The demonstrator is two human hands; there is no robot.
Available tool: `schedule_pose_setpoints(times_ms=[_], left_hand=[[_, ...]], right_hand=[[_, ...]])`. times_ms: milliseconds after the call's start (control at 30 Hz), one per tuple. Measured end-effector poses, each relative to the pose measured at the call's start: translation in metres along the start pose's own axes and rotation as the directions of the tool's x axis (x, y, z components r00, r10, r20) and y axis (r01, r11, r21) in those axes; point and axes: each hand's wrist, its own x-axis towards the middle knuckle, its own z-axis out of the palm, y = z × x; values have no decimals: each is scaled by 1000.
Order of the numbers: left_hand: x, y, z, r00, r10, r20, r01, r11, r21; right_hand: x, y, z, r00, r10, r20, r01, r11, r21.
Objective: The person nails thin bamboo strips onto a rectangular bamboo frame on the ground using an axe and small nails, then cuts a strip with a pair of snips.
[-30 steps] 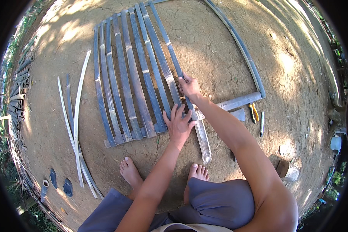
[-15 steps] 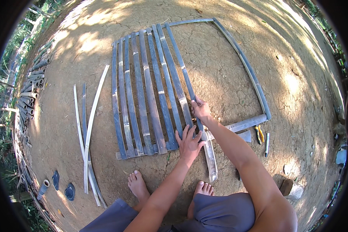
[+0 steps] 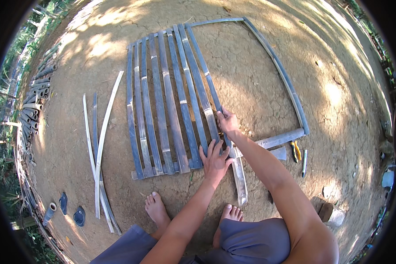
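Note:
Bamboo slats lie side by side across a bamboo frame (image 3: 275,66) on the ground, filling its left part. My right hand (image 3: 228,122) is closed around the rightmost bamboo slat (image 3: 206,74), towards its near end. Just below it, my left hand (image 3: 215,161) rests with fingers spread over the near ends of this slat and its neighbour (image 3: 198,83). Under the hands runs the near rail (image 3: 280,139) of the frame, partly covered by my right forearm. A split bamboo piece (image 3: 239,180) sticks out from the rail towards my feet.
Right of my forearm lie a flat metal blade (image 3: 279,153), yellow-and-black pliers (image 3: 295,151) and a marker pen (image 3: 304,163). Loose bamboo strips (image 3: 104,125) cross at the left, near two dark slippers (image 3: 78,216). Cut bamboo tubes (image 3: 33,108) are piled farther left. A block (image 3: 336,216) sits lower right.
The far end of the rightmost slat has shifted slightly left, closer to its neighbour. Both hands stay in nearly the same place.

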Motion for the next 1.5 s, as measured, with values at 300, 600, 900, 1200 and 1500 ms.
schedule_pose_setpoints(times_ms=[300,600,900,1200,1500], left_hand=[[-2,-1,5,999,-3,-33,2,1000,-23],[-1,-2,4,999,-1,-35,1,1000,-10],[-1,-2,4,1000,-12,1,12,1000,-3],[0,0,-2,999,-34,36,33,999,11],[-3,0,-20,995,-82,-61,80,996,-36]], right_hand=[[-1,1,3,1000,24,-8,-24,998,62],[-10,-16,2,998,48,-38,-46,998,37],[-13,-20,2,998,36,-47,-38,999,-36],[-12,-24,3,993,98,-64,-108,979,-171],[2,-29,-4,975,220,18,-218,972,-84]])
